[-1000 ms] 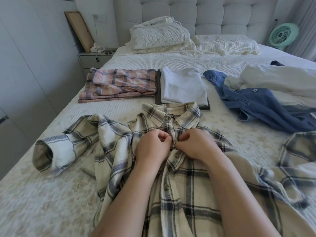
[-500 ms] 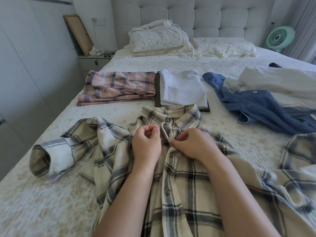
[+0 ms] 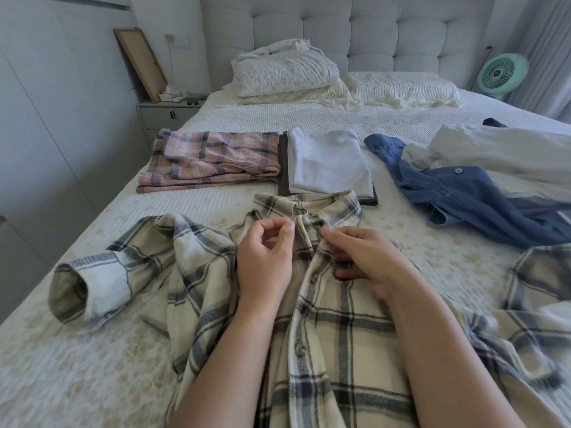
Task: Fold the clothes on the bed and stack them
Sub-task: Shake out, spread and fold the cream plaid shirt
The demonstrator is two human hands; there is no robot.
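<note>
Shirt: a cream flannel plaid shirt (image 3: 336,329), crossed with grey and navy bars, is spread front-up on the bed (image 3: 92,375), collar pointed toward the headboard (image 3: 355,32).
Sleeve: one sleeve is flung out to the left, its rolled cuff (image 3: 89,291) standing open like a tube.
Left hand: the left hand (image 3: 265,257) is raised just over the open placket below the collar, thumb and forefinger curled almost to a ring; whether any cloth is pinched cannot be told.
Right hand: the right hand (image 3: 367,261) is laid on the button band, fingers bent and the cloth edge held beneath them.
Folded pile: a pink plaid garment (image 3: 213,162), soft and creased, is seen folded flat; just beside it a pale grey top (image 3: 327,165) is stacked on a dark one.
Unfolded: a blue denim shirt (image 3: 469,199) and white cloth (image 3: 506,156) are left rumpled at right.
Bedding: a quilted, faintly patterned coverlet is shown under everything.
</note>
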